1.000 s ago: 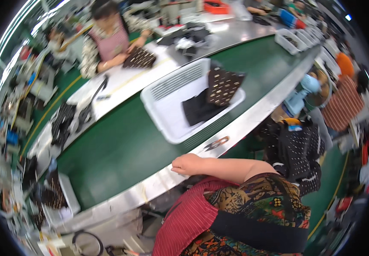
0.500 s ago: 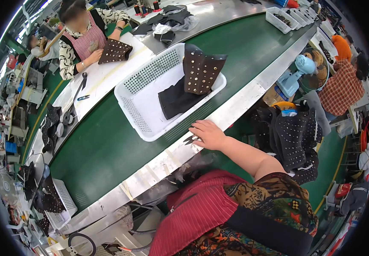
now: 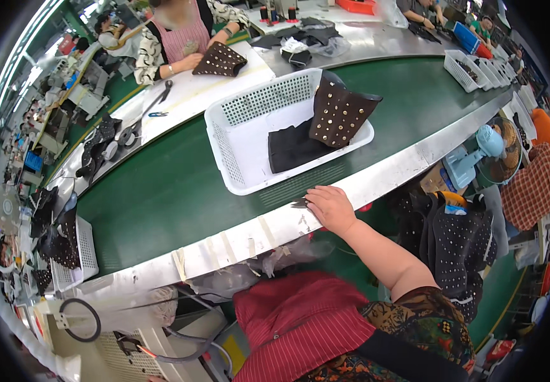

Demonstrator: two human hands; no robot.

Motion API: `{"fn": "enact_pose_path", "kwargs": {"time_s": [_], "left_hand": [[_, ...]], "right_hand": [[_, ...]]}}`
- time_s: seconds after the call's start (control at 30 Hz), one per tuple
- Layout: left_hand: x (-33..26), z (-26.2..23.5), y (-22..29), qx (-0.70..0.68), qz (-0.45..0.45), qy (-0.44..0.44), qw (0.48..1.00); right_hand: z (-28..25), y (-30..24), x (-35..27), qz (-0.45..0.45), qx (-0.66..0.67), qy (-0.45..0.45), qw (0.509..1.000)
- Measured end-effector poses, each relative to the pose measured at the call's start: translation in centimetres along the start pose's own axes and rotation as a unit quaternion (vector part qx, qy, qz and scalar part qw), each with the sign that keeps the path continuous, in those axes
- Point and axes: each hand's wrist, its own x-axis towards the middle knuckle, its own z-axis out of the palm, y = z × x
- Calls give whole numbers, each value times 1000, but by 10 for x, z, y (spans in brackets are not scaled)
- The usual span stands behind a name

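On the near metal edge [image 3: 377, 181] of the green conveyor belt [image 3: 160, 191], I see my right hand [image 3: 329, 207] resting palm down, fingers [image 3: 315, 193] spread a little and lying flat, clamped on nothing. Just at its left fingertips sits one small dark tool [image 3: 300, 204], touching or nearly touching; I can't tell which, and it's too small to say what kind. My left hand is out of view, so I can't tell its fingers.

Just far of the hand, one white perforated basket [image 3: 237, 114] sits on the belt. Inside it I count two pieces: one flat black fabric piece [image 3: 291, 148] and one brown studded boot upper [image 3: 340, 116] leaning tilted against the basket's right-hand rim, overlapping the black piece.

On the far side of the belt, one other person in a pink apron sits at a white worktable [image 3: 205, 89], one of their hands [image 3: 192, 62] on a second brown studded piece [image 3: 222, 59]. One pair of scissors [image 3: 157, 102] lies on that table, left of it.

Far right on the belt, a row of several white baskets [image 3: 463, 67]; exact count unclear. Right of the belt, one light blue fan [image 3: 488, 143]. Near right, a heap of black studded uppers [image 3: 456, 235]. Near left, one more white basket [image 3: 84, 254] holding dark pieces.
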Motion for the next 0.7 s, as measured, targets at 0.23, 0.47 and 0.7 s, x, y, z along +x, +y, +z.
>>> {"fn": "enact_pose_path", "kwargs": {"time_s": [0.23,0.47,0.7], "left_hand": [[-6,-27,12,-216,27,62,974],[-9,-50,31,-349,0,144,926],[-59,-139,85,-331,-36,47,942]], "right_hand": [[12,4,-4,4,38,18,999],[14,0,-7,-1,35,68,997],[8,2,-9,58,49,20,997]]}}
